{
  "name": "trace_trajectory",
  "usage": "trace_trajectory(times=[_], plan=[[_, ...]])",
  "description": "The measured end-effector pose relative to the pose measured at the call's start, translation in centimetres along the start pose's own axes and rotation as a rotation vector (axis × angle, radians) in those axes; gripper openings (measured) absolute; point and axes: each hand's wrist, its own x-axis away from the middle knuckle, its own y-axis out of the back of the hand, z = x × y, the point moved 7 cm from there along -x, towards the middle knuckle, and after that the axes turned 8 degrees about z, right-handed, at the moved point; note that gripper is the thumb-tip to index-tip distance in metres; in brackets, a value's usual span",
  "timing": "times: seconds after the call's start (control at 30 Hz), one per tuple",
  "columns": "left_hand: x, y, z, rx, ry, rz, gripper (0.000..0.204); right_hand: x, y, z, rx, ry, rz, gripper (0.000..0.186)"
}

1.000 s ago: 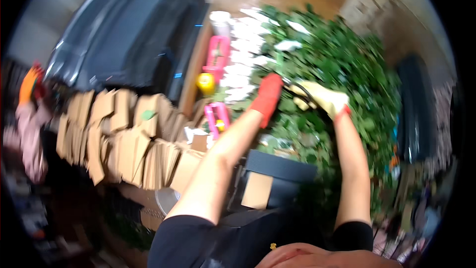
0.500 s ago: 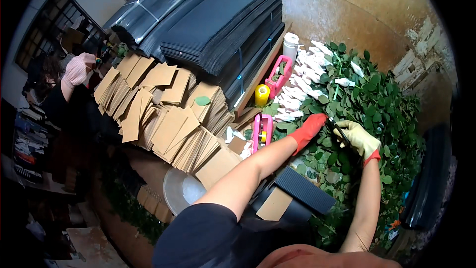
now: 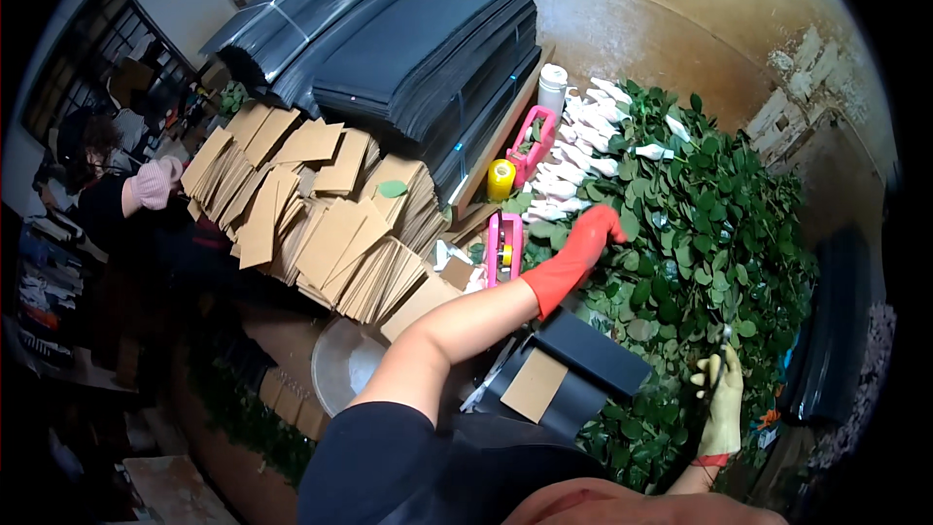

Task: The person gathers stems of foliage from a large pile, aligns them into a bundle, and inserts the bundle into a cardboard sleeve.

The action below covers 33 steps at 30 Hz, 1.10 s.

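Note:
My left hand (image 3: 589,239), in a red rubber glove, reaches over the left edge of a heap of leafy green stems (image 3: 680,253). Its fingers are curled in beside a leaf, and whatever they pinch is hidden. Lower right, my right hand (image 3: 721,394) wears a cream glove with a red cuff. Its fingers are bent around a black-handled tool, mostly hidden, whose silvery tip (image 3: 726,332) shows beyond them. Flower heads in white wraps (image 3: 583,141) lie in a row above my left hand.
Cardboard pieces (image 3: 330,233) are stacked at left, before dark corrugated sheets (image 3: 418,39). Pink tape dispensers (image 3: 504,248), a yellow tape roll (image 3: 501,180) and a white bottle (image 3: 552,87) stand between. A black box (image 3: 593,355) is near my body. Another person (image 3: 146,185) sits far left.
My hands have moved apart. The right came down toward my body with the tool; the left shifted slightly left and up, away from the tool's tip. The person at left leaned lower.

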Motion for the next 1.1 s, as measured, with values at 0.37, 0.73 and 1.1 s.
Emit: trace_trajectory(times=[0.37, 0.73, 1.1], plan=[[7.4, -0.7, -10.7, 0.383, 0.019, -0.084, 0.022, 2.8, 1.2, 3.9, -0.173, 0.299, 0.050, 0.045], [30.0, -1.2, -37.6, -0.412, -1.196, -0.120, 0.017, 6.9, -11.0, 13.0, 0.052, 0.572, 0.390, 0.053], [63.2, 28.6, -31.3, -0.483, -0.788, -1.612, 0.028, 6.2, -16.4, 15.0, 0.140, 0.568, 0.497, 0.054]])
